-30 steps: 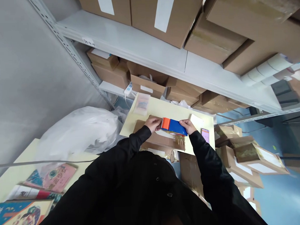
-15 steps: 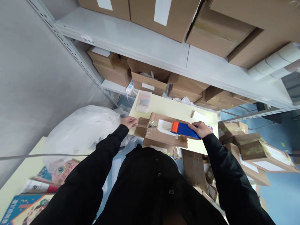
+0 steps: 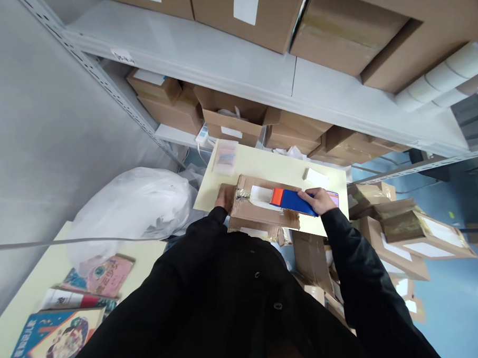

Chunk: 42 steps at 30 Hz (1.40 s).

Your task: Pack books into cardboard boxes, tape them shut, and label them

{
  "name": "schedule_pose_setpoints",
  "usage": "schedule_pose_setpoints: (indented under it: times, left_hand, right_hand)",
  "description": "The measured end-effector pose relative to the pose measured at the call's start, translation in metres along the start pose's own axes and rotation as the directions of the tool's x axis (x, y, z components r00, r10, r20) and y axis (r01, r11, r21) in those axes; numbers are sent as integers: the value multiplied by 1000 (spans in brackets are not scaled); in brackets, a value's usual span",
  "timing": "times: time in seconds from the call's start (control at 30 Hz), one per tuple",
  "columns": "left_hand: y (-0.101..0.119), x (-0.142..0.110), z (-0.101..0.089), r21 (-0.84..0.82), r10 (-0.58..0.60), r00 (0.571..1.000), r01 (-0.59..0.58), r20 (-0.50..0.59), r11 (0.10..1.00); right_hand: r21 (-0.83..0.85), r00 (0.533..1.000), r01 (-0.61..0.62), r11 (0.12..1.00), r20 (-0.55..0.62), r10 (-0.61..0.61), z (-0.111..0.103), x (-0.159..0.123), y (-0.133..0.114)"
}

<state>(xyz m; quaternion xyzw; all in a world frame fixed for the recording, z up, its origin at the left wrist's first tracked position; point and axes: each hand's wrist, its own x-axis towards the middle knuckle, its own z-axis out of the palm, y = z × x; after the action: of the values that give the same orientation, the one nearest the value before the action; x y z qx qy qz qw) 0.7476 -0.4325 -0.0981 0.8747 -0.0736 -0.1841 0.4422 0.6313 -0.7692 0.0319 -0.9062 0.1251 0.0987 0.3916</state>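
A long brown cardboard box (image 3: pixel 256 215) lies on a pale yellow table (image 3: pixel 262 162) in front of me. My left hand (image 3: pixel 224 197) is at the box's left end, against the end flap; its fingers are shaded and hard to make out. My right hand (image 3: pixel 318 200) grips a flat blue piece with an orange end (image 3: pixel 289 199) over the right part of the box, thumb on top. A purplish patch shows beyond that hand. Under the orange end lies a white sheet (image 3: pixel 259 195) on the box top.
A thin pink-and-clear packet (image 3: pixel 226 157) and a small white block (image 3: pixel 317 179) lie on the table. Books (image 3: pixel 58 337) and a big white plastic bag (image 3: pixel 133 204) are at left. Cartons (image 3: pixel 416 245) are piled right; shelves (image 3: pixel 225 45) with boxes stand behind.
My left hand has moved right, from beside the projecting flap to the box's left end, and the flap no longer sticks out. My right hand keeps its grip on the blue piece.
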Motion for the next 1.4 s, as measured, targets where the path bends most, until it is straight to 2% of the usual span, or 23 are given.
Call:
schedule_pose_setpoints:
  times: [0.07, 0.13, 0.17, 0.2, 0.23, 0.27, 0.3, 0.37, 0.57, 0.67, 0.77, 0.87, 0.93, 1.03, 1.1, 1.2, 1.3, 1.4]
  left_hand:
    - [15, 0, -11, 45, 52, 999, -52, 15, 998]
    - [43, 1, -18, 120, 193, 976, -204, 101, 972]
    - [59, 2, -19, 252, 337, 903, -403, 266, 880]
    - [76, 2, -19, 337, 417, 796, -575, 438, 745]
    - [92, 2, -17, 382, 430, 703, -686, 566, 619]
    - [105, 2, -16, 412, 403, 644, -745, 650, 525]
    - [116, 2, -15, 440, 359, 615, -771, 702, 461]
    - [126, 2, -13, 487, 275, 614, -771, 740, 410]
    - [124, 0, -12, 565, 146, 668, -710, 730, 420]
    - [125, -4, -6, 605, 116, 697, -683, 707, 409]
    - [129, -6, -1, 630, 91, 712, -667, 696, 398]
    - [131, -5, -2, 640, 70, 712, -665, 699, 385]
    - [131, -4, -5, 646, 61, 712, -667, 700, 371]
    - [131, -8, -1, 674, 33, 726, -653, 687, 346]
    - [134, -15, 14, 687, 1, 733, -637, 680, 351]
    - [144, -28, 57, 642, -16, 699, -646, 715, 413]
    - [159, -37, 110, 580, 66, 681, -667, 729, 468]
    - [172, -37, 143, 514, 159, 638, -722, 753, 464]
  right_hand:
    - [3, 1000, 11, 1000, 2, -11, 0, -1, 1]
    - [0, 1000, 20, 1000, 2, -20, -1, -1, 1]
    - [-3, 1000, 21, 1000, 2, -21, -1, -1, 2]
    - [-6, 1000, 20, 1000, 4, -20, -2, -1, 2]
    - [-9, 1000, 17, 1000, 9, -16, -2, -1, 2]
    - [-9, 1000, 14, 1000, 16, -14, -3, -1, 2]
    - [-9, 1000, 15, 1000, 23, -15, -3, -1, 2]
    - [-16, 999, 17, 1000, 36, -17, -5, -1, 2]
    - [-178, 997, 21, 984, 77, -7, -13, -2, 6]
    - [-185, 993, 34, 982, 121, -11, -23, -6, 19]
    - [-174, 990, 40, 984, 141, -15, -42, -14, 49]
    - [-137, 989, 22, 990, 145, -2, -58, -22, 92]
    - [-96, 990, 9, 995, 143, 5, -57, -24, 119]
    - [-17, 994, -3, 1000, 114, 5, -38, -22, 146]
    - [31, 996, -9, 999, 88, 6, -23, -19, 155]
    - [81, 997, -4, 997, 75, -2, -10, -16, 159]
    - [115, 997, -1, 993, 81, -9, -10, -15, 160]
    - [127, 995, -2, 992, 102, -11, -11, -12, 161]
